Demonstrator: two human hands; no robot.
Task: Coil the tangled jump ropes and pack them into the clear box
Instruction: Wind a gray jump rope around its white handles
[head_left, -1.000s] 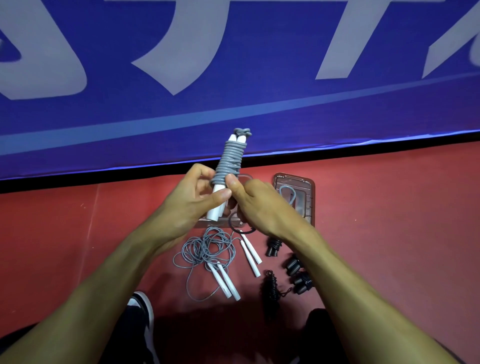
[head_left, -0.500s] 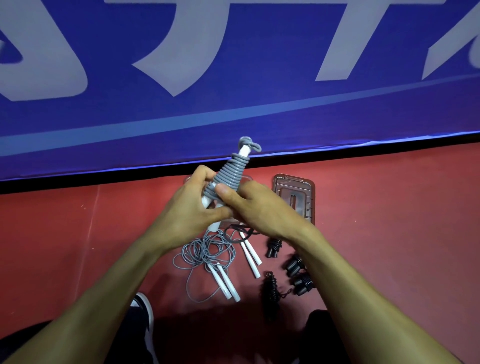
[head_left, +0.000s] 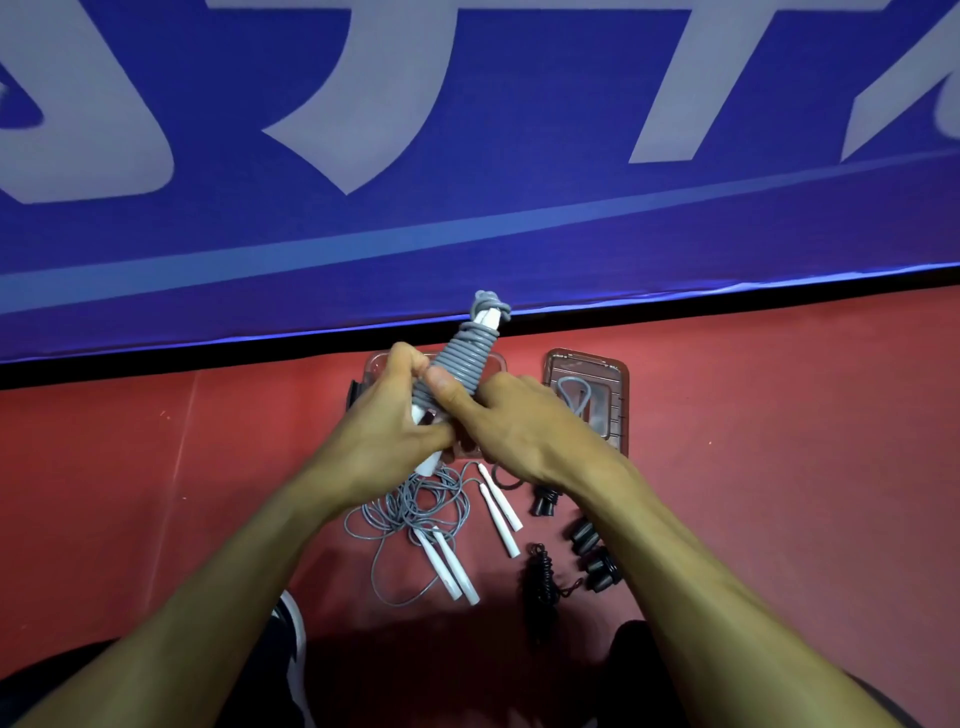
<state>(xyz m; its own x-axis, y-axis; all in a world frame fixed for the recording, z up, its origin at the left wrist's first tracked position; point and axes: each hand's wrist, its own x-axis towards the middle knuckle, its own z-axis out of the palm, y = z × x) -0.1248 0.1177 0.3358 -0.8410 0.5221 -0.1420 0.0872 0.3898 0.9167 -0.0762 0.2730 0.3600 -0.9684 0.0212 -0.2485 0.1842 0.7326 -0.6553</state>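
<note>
Left hand: the left hand (head_left: 379, 441) is closed round the lower part of the coiled grey jump rope (head_left: 462, 364), fingers wrapped over its white handles.
Right hand: the right hand (head_left: 514, 421) pinches the same bundle, thumb pressed on the grey wraps just beside the left fingers.
Rope in hand: grey cord wound tightly round the paired handles, tilted up and away from the person, with a small loop at the top end; held above the floor, over the box.
Clear box: the clear box (head_left: 371, 366) sits on the red floor (head_left: 779, 441) near the blue banner (head_left: 467, 234), mostly hidden behind the hands; what it holds cannot be told.
Lid: the box lid (head_left: 615, 410) lies just right of the box, with a short grey cord loop (head_left: 574, 395) resting on it.
Still loose: a tangled grey rope (head_left: 410, 506) with white handles lies on the floor below the hands; another pair of white handles (head_left: 498, 509) beside it; black handles (head_left: 587, 545) and a black coiled piece (head_left: 540, 569) further right.
Progress: judged early to middle. One rope looks wound and nearly ready to go in; at least one grey rope and the black gear are left to coil and pack.
</note>
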